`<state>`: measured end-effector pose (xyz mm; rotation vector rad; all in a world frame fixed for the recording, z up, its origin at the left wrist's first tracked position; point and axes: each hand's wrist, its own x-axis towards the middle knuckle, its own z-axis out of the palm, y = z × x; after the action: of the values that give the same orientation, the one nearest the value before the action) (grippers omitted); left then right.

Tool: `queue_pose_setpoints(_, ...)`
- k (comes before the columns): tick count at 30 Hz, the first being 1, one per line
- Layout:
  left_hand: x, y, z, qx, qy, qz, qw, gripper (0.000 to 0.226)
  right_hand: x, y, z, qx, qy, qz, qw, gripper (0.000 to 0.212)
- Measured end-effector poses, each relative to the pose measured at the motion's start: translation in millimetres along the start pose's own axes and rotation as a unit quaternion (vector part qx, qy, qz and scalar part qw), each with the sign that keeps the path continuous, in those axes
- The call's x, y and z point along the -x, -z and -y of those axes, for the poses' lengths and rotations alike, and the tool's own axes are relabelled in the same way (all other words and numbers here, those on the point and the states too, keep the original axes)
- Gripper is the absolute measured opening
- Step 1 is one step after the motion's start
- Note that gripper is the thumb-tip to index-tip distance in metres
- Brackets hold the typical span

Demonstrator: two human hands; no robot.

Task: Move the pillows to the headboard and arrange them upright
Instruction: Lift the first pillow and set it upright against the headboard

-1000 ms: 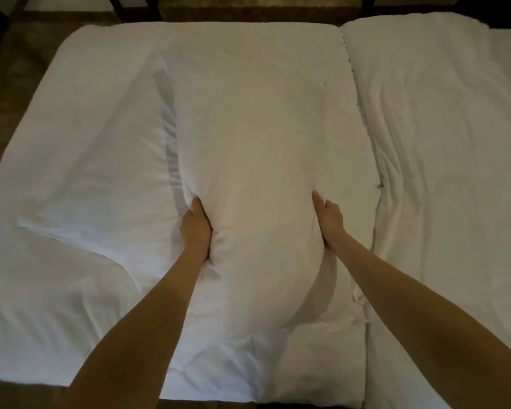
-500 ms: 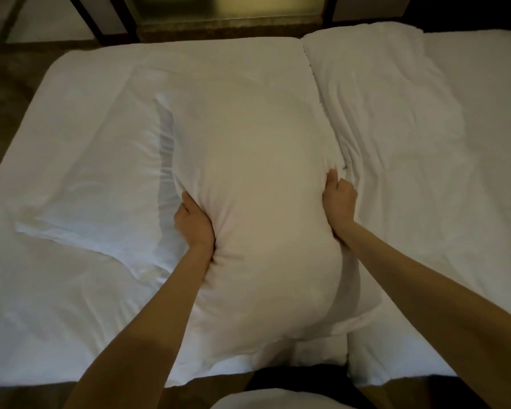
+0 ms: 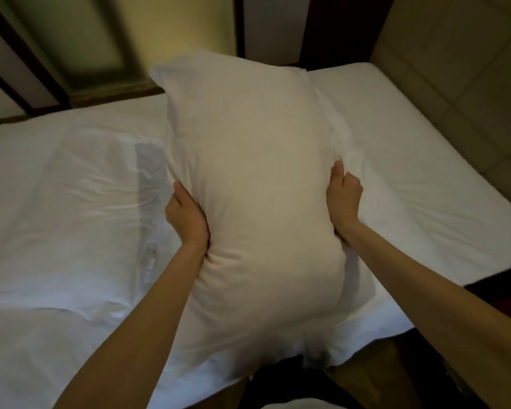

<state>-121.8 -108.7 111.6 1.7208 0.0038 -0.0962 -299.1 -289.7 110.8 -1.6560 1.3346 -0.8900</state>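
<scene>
A large white pillow (image 3: 257,202) is raised off the bed, standing on end in front of me. My left hand (image 3: 186,216) grips its left side and my right hand (image 3: 344,196) grips its right side, both at mid height. A second white pillow (image 3: 71,208) lies flat on the bed to the left, partly behind the held one. The padded beige headboard (image 3: 455,84) rises at the far right, beyond the mattress edge.
The white bed (image 3: 425,178) stretches left to right under the pillows. A dark-framed glass panel (image 3: 80,39) and wall stand beyond the far edge. The floor and my dark clothing (image 3: 292,376) show at the near edge.
Both hands have lifted the pillow from lying on the bed up to an on-end position. My view has swung right, bringing the headboard and wall into sight.
</scene>
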Motion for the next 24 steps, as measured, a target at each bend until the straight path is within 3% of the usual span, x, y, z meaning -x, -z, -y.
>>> queue_pose_setpoints(11, 110.2, -106.6, -24.2, 0.02, -0.017, 0.101, 0.995, 0.048, -46.0, 147.3, -46.9, -0.037, -0.021, -0.095, 0.995, 0.052)
queue_pose_setpoints(24, 292.2, -273.1, -36.5, 0.056, 0.031, 0.084, 0.994, 0.053, -167.0, 344.4, -122.1, -0.015, -0.006, -0.08, 0.997, 0.052)
